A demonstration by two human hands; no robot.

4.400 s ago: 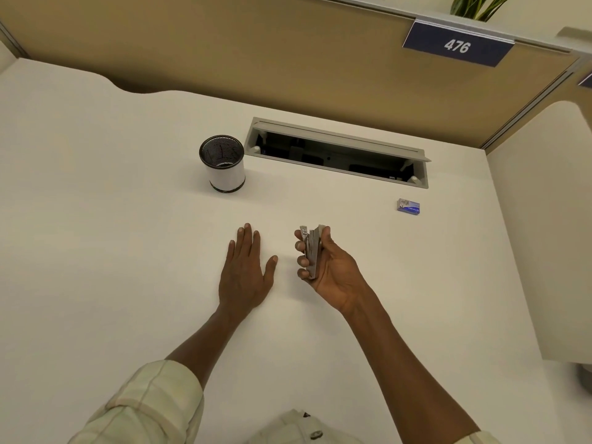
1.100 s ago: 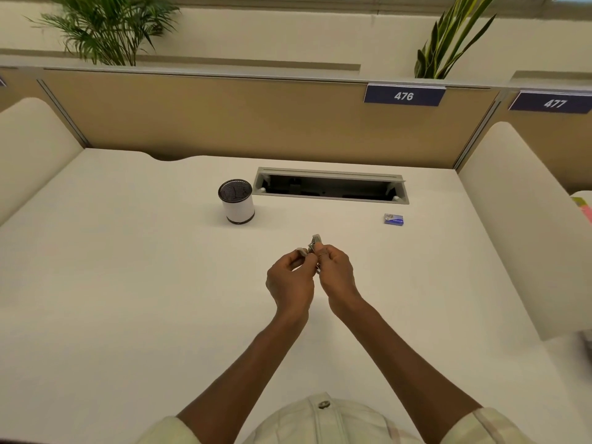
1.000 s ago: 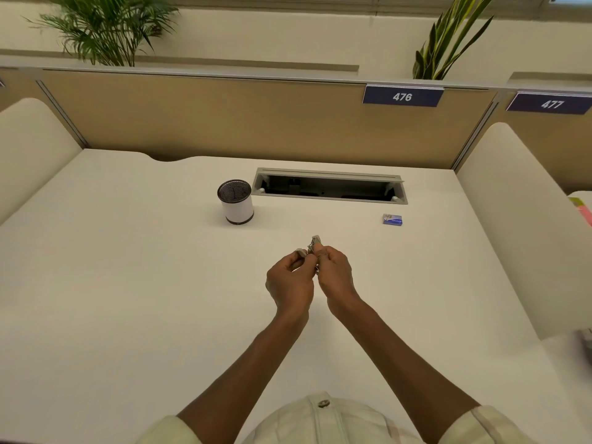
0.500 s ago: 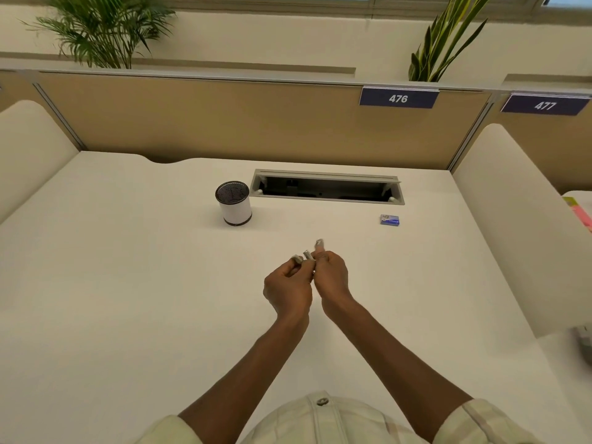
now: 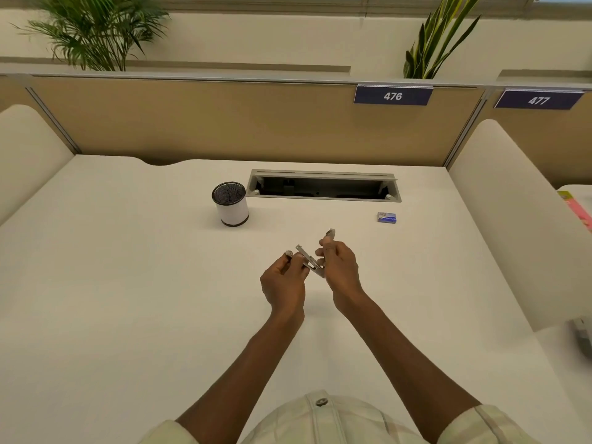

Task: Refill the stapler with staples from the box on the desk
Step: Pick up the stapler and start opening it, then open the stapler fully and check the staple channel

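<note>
A small grey metal stapler is held above the middle of the white desk, hinged wide open. My left hand pinches one arm of it on the left. My right hand grips the other arm, whose tip sticks up past my fingers. The staple channel shows between both hands. A small blue staple box lies on the desk to the far right, well apart from both hands.
A black mesh pen cup with a white band stands at the back left of my hands. An open cable tray is recessed in the desk behind it. Tan partitions and white side dividers enclose the desk.
The hands, pressed together around the folded stapler a second ago, have drawn apart, and the stapler has swung open between them. Earlier still, only the right hand held it.
</note>
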